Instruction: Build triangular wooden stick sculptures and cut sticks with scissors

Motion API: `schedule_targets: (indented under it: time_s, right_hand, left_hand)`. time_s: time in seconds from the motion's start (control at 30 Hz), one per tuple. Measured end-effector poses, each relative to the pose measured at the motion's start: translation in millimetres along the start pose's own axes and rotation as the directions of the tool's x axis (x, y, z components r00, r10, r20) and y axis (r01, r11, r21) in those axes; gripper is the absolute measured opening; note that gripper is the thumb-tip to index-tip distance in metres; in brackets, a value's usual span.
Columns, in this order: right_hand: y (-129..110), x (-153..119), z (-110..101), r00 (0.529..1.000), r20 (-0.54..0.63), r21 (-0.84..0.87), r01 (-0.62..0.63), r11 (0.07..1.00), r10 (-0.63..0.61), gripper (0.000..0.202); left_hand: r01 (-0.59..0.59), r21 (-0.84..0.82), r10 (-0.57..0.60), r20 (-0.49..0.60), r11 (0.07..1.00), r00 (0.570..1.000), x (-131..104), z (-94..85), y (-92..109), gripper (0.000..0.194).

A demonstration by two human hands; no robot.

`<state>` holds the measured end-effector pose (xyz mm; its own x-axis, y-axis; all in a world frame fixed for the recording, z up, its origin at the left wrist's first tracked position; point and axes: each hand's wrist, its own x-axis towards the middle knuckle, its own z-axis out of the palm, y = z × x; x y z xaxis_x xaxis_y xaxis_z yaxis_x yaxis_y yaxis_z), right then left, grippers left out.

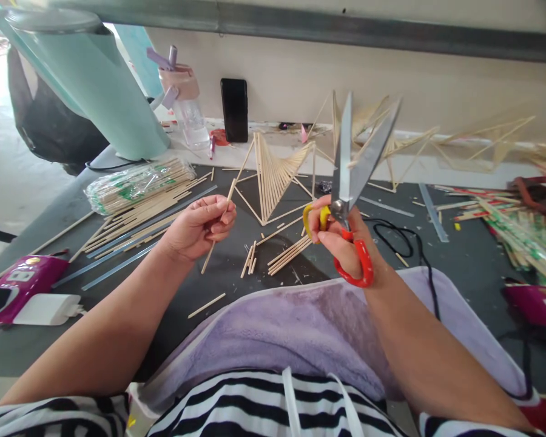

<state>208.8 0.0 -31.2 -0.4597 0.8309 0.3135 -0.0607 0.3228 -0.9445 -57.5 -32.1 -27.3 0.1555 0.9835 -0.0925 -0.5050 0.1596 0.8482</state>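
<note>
Pinched in my left hand (204, 224) is a thin wooden stick (230, 193), slanting out above and below the fingers. My right hand (337, 233) grips scissors (341, 176) with one red and one yellow handle loop, their blades spread apart and pointing up. Beyond and between the hands stands a fan-shaped stick model (277, 176). Several cut sticks (291, 255) lie in a row nearer me, with a few short pieces (249, 260) to their left. One more loose stick (207, 306) rests near the table edge.
Left are a plastic-wrapped stick bundle (139, 185), long sticks, clear glue strips and a magenta device (27, 282). A phone (235, 110), bottle (186, 106) and tall green jug (91, 79) stand behind. More stick models (391, 142) and packs (523, 230) lie right; a purple cloth (273, 340) covers my lap.
</note>
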Motion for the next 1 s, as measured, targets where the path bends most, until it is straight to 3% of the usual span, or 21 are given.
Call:
schedule_targets:
  time_s: [0.17,0.3,0.37,0.6,0.8,1.0]
  right_hand:
    - [3,8,-8,0.984,-0.172,-0.15,-0.077,0.986,0.051,0.021]
    - [24,14,-16,0.976,-0.08,-0.096,-0.21,0.973,0.203,0.025]
    - [28,15,-16,0.973,-0.066,-0.084,-0.226,0.97,0.221,0.025]
    - [8,7,-6,0.985,-0.158,-0.119,-0.089,0.989,0.07,0.033]
    - [-5,2,0,0.983,-0.158,-0.071,-0.104,0.992,0.092,0.029]
    - [-2,3,1,0.99,-0.121,-0.001,-0.067,0.998,0.066,0.033]
  left_hand:
    - [0.013,-0.028,-0.013,0.0,1.0,1.0,-7,9.9,4,0.01]
    - [0.028,-0.027,-0.029,-0.018,0.999,0.999,-9,13.6,3,0.01]
    - [0.03,-0.032,-0.031,-0.026,0.999,0.999,-10,13.6,3,0.01]
    - [-0.002,-0.011,0.002,0.012,1.0,1.0,-10,13.9,4,0.01]
    - [0.009,-0.018,-0.009,0.008,1.0,1.0,-8,13.9,2,0.009]
    - [0.025,-0.026,-0.025,0.003,0.999,1.0,-8,12.0,1,0.009]
